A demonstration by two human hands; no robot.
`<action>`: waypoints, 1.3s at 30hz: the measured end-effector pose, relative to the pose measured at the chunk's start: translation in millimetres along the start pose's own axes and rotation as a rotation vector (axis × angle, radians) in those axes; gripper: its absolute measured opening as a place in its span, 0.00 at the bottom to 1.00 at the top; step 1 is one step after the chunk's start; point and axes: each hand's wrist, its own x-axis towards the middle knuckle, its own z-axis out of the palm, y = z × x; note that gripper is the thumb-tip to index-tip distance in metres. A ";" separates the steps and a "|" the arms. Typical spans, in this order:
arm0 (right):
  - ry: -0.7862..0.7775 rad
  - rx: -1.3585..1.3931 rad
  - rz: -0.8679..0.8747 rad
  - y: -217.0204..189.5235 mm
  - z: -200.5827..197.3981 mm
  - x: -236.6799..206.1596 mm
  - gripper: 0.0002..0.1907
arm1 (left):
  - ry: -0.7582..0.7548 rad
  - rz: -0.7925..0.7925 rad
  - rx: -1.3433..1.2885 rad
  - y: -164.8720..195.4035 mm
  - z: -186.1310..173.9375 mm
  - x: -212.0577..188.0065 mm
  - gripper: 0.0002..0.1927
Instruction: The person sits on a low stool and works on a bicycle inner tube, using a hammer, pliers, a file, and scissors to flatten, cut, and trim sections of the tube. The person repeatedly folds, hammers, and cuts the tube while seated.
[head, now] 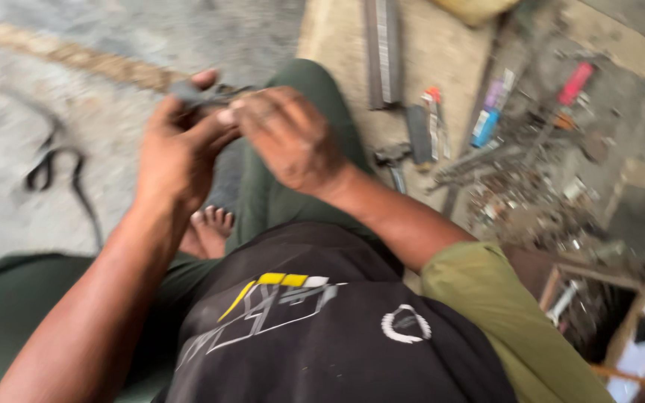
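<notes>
Dark grey metal, a small flat part (201, 94), is sitting at twelve o'clock above the person's knee, pinched from both sides so neither end can slip. Left hand (177, 149) is clamping its near end between thumb and fingers; right hand (287, 138) is closing fingertips on its three o'clock end. Its long axis is running nine to three, though blur is hiding which end leads.

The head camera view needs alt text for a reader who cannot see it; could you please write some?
Seen from above, a seated person's left hand and right hand together grip a small dark object, too blurred to identify, over their knee. A hammer, a metal bar and scattered tools lie on the ground to the right.
</notes>
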 end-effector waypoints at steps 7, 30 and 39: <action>0.031 0.346 0.430 30.0 10.6 -67.1 0.16 | 0.019 -0.057 0.041 -19.7 13.5 0.2 0.21; -0.815 -0.243 1.080 20.2 -30.4 -366.6 0.26 | -0.044 -0.129 0.014 -24.7 -4.2 12.6 0.23; -0.717 -0.238 1.136 2.0 -44.4 -379.2 0.27 | -0.038 -0.140 0.027 -29.8 -2.7 11.8 0.25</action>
